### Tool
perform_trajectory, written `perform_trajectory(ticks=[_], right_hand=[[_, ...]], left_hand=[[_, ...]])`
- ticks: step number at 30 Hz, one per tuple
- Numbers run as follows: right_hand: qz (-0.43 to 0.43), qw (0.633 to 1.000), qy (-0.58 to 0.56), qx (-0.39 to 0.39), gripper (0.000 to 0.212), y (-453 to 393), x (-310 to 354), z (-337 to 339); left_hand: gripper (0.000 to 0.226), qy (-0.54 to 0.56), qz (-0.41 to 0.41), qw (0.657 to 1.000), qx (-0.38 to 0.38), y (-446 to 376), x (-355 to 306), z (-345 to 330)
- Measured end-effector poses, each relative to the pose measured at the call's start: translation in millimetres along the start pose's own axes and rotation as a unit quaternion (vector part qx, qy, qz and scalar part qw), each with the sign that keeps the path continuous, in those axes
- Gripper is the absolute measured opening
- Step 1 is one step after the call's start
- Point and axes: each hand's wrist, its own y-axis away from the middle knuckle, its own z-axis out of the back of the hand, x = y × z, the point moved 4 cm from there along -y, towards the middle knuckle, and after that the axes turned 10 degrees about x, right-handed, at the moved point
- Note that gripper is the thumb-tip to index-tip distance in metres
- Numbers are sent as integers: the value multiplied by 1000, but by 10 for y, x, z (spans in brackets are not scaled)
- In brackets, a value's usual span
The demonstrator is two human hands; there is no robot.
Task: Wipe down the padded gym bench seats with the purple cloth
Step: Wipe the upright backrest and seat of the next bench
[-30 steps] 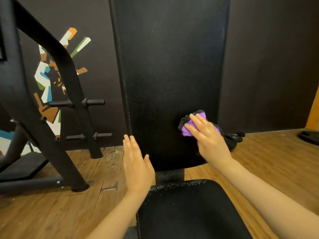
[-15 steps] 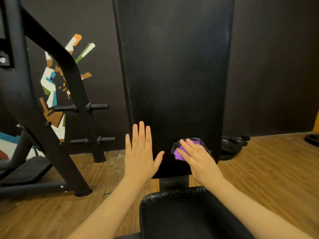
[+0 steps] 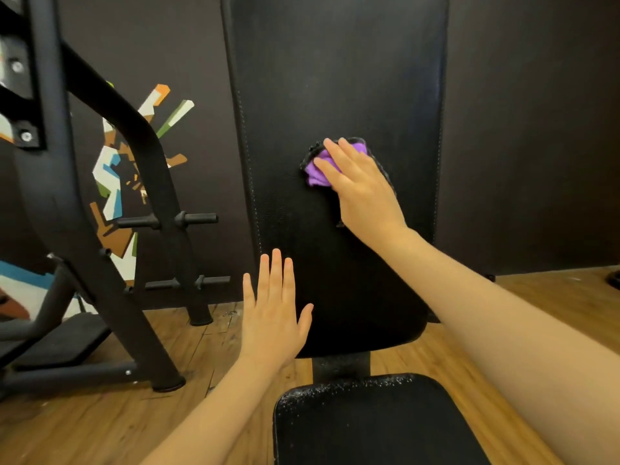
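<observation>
A tall black padded backrest [image 3: 335, 78] stands upright in the middle of the view. Below it sits the black padded seat [image 3: 369, 421], speckled with droplets along its far edge. My right hand [image 3: 362, 189] presses the purple cloth [image 3: 317, 171] flat against the backrest at mid height, fingers straight over it. The cloth shows a dark trim around its edge. My left hand [image 3: 273, 313] is spread open with straight fingers at the lower left edge of the backrest.
A black steel machine frame [image 3: 100, 229] with horizontal pegs [image 3: 198, 218] stands on the left over a wooden floor [image 3: 100, 414]. Behind is a dark wall with a coloured mural [image 3: 117, 182]. A dark object [image 3: 614, 280] lies at the right edge.
My right hand has slid the cloth up the backrest from its lower edge to mid height. My left hand stays spread at the lower left edge.
</observation>
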Motion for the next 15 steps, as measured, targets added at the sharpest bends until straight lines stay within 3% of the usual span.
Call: perform_trajectory(ticks=[4,10,15], right_hand=[[-28,999,-42,10,70,346,252,-362],[114,985,51,121,72,1180,312,-645],[98,995,-16,8,58,745,45,-228]], left_hand=[[74,-15,-3,1000,-9,0,7,8],[71,-11,-12,1000,-17,21,25,46],[68,1,-23,1000,-10,-31,-19,117]])
